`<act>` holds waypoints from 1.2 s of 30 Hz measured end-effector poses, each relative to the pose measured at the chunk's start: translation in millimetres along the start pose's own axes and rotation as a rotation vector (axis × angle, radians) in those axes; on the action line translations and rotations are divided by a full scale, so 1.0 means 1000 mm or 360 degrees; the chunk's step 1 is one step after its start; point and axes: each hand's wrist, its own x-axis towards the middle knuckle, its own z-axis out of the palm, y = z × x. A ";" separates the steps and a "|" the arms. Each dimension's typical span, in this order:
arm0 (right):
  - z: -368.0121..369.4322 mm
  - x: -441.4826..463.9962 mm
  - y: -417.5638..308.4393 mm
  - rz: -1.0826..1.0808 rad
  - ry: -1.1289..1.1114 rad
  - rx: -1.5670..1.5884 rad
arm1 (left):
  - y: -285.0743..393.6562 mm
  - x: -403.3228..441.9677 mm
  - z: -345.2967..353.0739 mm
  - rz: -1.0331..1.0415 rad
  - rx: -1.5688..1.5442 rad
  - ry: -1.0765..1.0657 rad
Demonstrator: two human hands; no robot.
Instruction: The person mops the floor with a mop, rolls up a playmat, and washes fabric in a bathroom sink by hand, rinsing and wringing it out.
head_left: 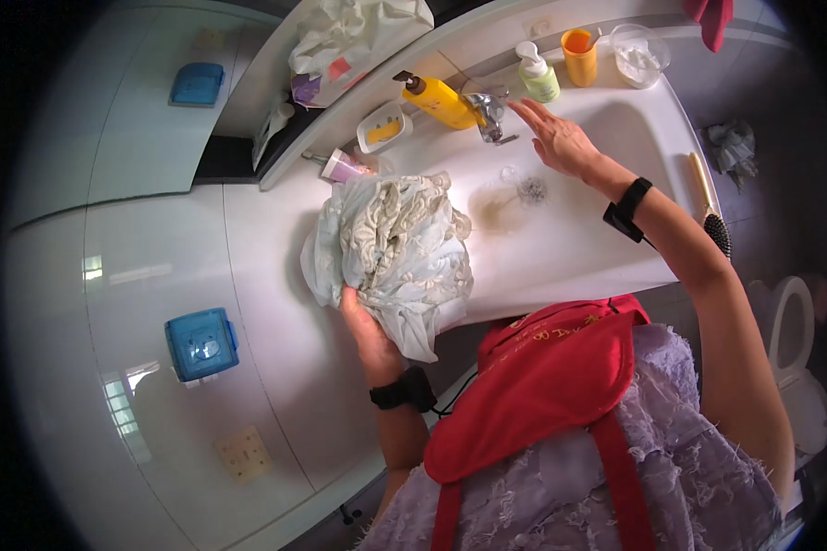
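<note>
1 open grip: right hand (565, 147), just right of faucet (490, 117) and nearer it; left hand (368, 326) grips cloth bundle's (400, 234) near edge, left of faucet.

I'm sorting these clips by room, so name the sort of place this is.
Most likely a bathroom: there is a white sink with a metal tap, a toilet at the right edge, and a soap dish beside the tap.
</note>
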 end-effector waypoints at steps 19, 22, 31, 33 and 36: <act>0.005 -0.053 0.025 0.0267 -0.0706 -0.0138 | 0.004 0.007 0.004 -0.0194 -0.0074 0.0341; 0.009 -0.062 0.034 0.0287 -0.0780 -0.0177 | 0.005 0.009 0.001 -0.0245 -0.0111 0.0330; 0.062 -0.077 0.032 0.0222 -0.1213 -0.0376 | 0.008 0.005 0.003 -0.0152 0.0090 0.0320; 0.074 -0.080 0.020 0.0198 -0.1266 -0.0403 | 0.008 0.006 0.002 -0.0179 0.0050 0.0305; 0.101 -0.061 0.005 0.0368 -0.1543 -0.0400 | 0.012 0.012 0.002 -0.0272 -0.0031 0.0254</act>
